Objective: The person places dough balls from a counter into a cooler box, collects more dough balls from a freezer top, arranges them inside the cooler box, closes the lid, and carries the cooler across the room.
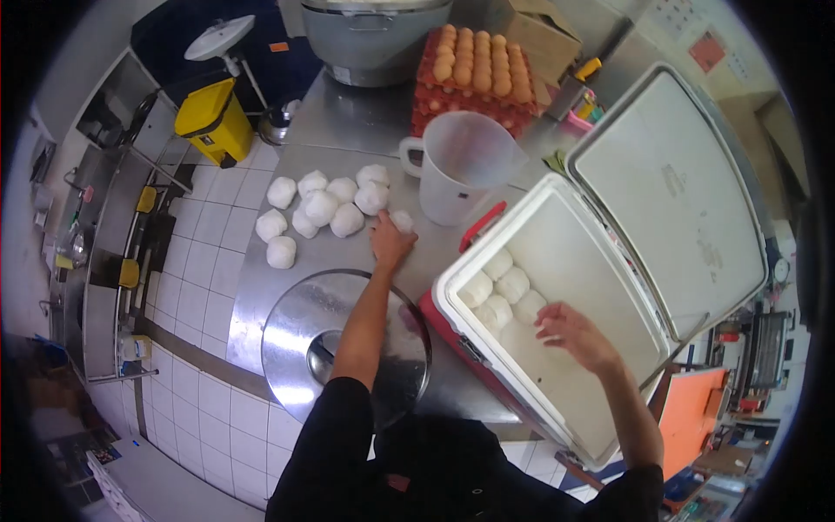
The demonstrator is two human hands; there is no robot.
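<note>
On the steel table (261, 317), several white wrapped balls (320, 207) lie in a loose group. My left hand (391, 241) reaches across the table, its fingers around one white ball (402, 221) at the right end of the group. Over the open white cooler box (448, 300) hangs my right hand (576, 335), fingers apart and nothing in them. Just beyond its fingertips, several white balls (512, 284) sit together in the far left corner of the box. The cooler's lid (674, 200) is tilted back on the right.
A round metal lid (287, 348) lies near my left forearm. Behind the balls stand a plastic jug (461, 165), stacked egg trays (474, 104) and a large grey pot (374, 43). A yellow bin (213, 122) is on the floor at the left.
</note>
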